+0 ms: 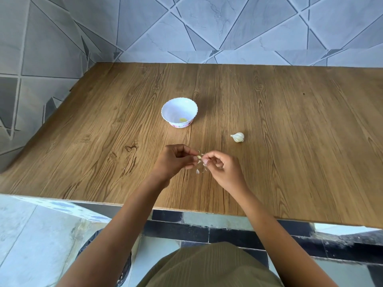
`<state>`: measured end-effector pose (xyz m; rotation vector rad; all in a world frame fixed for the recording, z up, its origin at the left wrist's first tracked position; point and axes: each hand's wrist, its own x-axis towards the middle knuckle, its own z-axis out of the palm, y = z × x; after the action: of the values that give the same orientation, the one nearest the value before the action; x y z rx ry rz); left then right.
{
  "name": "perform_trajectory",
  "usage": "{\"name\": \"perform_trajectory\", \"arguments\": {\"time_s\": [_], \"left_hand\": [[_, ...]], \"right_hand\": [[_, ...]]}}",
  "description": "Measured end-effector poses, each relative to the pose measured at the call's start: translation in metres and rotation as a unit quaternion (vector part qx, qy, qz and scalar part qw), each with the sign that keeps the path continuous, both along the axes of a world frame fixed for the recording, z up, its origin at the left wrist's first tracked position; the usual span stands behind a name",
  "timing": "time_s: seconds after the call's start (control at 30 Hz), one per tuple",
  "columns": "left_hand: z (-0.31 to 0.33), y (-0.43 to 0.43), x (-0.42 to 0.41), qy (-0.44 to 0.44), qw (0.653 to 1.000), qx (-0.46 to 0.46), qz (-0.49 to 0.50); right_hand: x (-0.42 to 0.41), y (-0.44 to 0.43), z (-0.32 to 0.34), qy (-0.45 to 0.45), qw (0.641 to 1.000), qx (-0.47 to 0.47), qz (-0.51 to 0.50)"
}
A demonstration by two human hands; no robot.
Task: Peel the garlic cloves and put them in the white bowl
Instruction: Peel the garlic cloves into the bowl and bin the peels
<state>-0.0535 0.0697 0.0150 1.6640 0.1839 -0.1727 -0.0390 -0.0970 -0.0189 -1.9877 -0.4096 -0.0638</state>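
One garlic clove [199, 157] in the head view, pinched between both hands low over the desk [290, 141]. Left hand [176, 160] fingers [189, 151] curl round it; right hand [221, 168] nips its other end. Light, small, probably slick once bare (grip the sides). Papery skin flakes [198, 171] beneath. White bowl [192, 104] at 12 o'clock holds a peeled clove [183, 120]; garlic bulb [238, 137] at 2 o'clock.

Wood-grain table [290, 121] against a grey marbled tile wall [186, 27] with dark diagonal lines.
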Motion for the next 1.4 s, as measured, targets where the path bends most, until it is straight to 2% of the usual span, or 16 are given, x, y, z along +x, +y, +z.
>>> {"name": "perform_trajectory", "arguments": {"time_s": [0.2, 0.33, 0.43, 0.53, 0.6, 0.9, 0.97, 1.07, 1.13, 1.27, 1.4], "left_hand": [[-0.001, 0.004, -0.001, -0.01, 0.999, 0.025, -0.018], [-0.003, 0.015, 0.002, -0.012, 0.999, 0.047, 0.019], [-0.007, 0.031, 0.012, -0.034, 0.985, 0.146, 0.087], [-0.011, 0.045, 0.031, -0.045, 0.941, 0.281, 0.186], [-0.013, 0.05, 0.041, -0.049, 0.925, 0.315, 0.209], [-0.03, 0.055, 0.044, -0.066, 0.909, 0.376, 0.166], [-0.026, 0.051, 0.037, -0.105, 0.901, 0.389, 0.16], [-0.02, 0.036, 0.03, -0.161, 0.89, 0.422, 0.068], [-0.022, 0.023, 0.03, -0.153, 0.874, 0.462, 0.017], [-0.024, 0.009, 0.03, -0.07, 0.844, 0.531, -0.015], [-0.023, -0.018, 0.016, -0.107, 0.852, 0.51, -0.06]], "right_hand": [[-0.004, 0.006, 0.003, 0.02, 1.0, -0.004, -0.002], [-0.007, 0.003, 0.003, 0.003, 0.999, -0.032, -0.013], [-0.012, -0.008, -0.001, -0.049, 0.99, -0.129, -0.043], [-0.016, -0.021, -0.006, -0.057, 0.973, -0.218, -0.058], [-0.018, -0.029, -0.01, -0.054, 0.963, -0.257, -0.063], [-0.03, -0.029, -0.02, -0.032, 0.958, -0.279, -0.055], [-0.03, -0.029, -0.019, -0.031, 0.96, -0.272, -0.052], [-0.03, -0.031, -0.019, -0.039, 0.957, -0.285, -0.045], [-0.03, -0.036, -0.019, -0.046, 0.949, -0.308, -0.038], [-0.03, -0.043, -0.02, -0.043, 0.948, -0.315, -0.023], [-0.028, -0.047, -0.021, -0.045, 0.953, -0.3, -0.023]]}}
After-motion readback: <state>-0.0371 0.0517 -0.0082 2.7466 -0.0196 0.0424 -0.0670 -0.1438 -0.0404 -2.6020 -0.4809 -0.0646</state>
